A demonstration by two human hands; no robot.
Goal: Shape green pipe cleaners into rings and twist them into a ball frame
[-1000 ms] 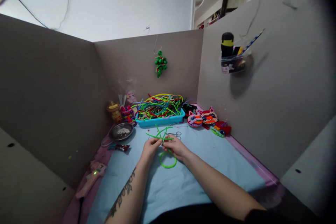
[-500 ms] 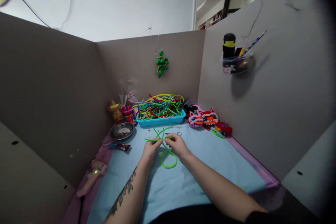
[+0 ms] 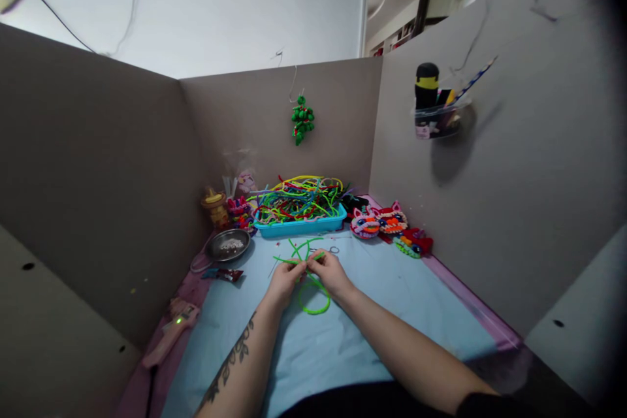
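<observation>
Bright green pipe cleaners are crossed together between my hands, with several loose ends sticking up and out at the far side and a round loop hanging toward me. My left hand pinches them from the left, thumb and fingertips closed. From the right, my right hand grips the same crossing point, its fingers bent inward. The fingertips of both hands nearly meet there, so the exact join is hidden. Just beyond my right hand, a pair of scissors lies on the blue cloth, partly covered.
A blue tray heaped with coloured pipe cleaners stands at the back. Left are a metal dish with small white bits, a wrapper and a pink glue gun. Fuzzy animal-face crafts lie right. Grey panels enclose the table.
My left hand has shifted slightly right, closing the gap to my right hand. The green ends have moved a little with it, and the loop stays nearly in place.
</observation>
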